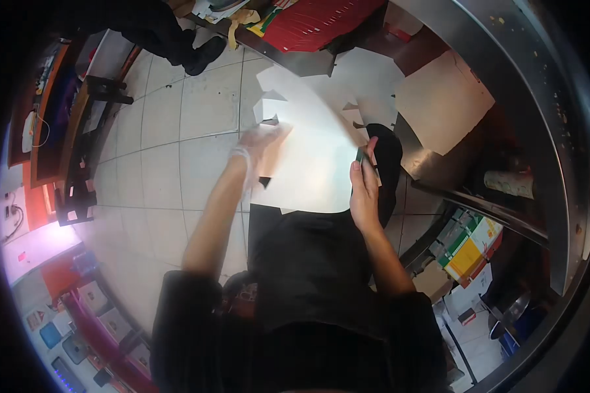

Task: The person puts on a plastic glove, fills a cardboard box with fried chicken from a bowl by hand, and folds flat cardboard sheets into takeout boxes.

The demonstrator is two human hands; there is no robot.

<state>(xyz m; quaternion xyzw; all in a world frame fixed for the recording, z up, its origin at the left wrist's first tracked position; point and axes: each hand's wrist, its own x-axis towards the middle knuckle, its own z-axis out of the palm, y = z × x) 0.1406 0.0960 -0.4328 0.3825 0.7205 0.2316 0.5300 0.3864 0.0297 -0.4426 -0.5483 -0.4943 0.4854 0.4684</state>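
A flat cardboard box blank [314, 173] with a pale, shiny face and cut flaps is held over my lap. My right hand [366, 187] grips its right edge, the thumb on the near side; a strip of green shows at that edge. At the blank's left edge is my left hand [259, 154], in a clear, loose plastic glove. Motion smears its fingers, so I cannot tell whether they close on the cardboard or only touch it. White flaps [271, 108] stick out at the far left of the blank.
A metal counter edge [541, 85] curves along the right. Below it are a cardboard sheet [446, 101], a can-like cylinder [508, 184] and green-yellow boxes [472, 245]. A red bag [314, 23] lies ahead. Another person's dark shoe [205, 56] stands on the tiled floor [206, 105].
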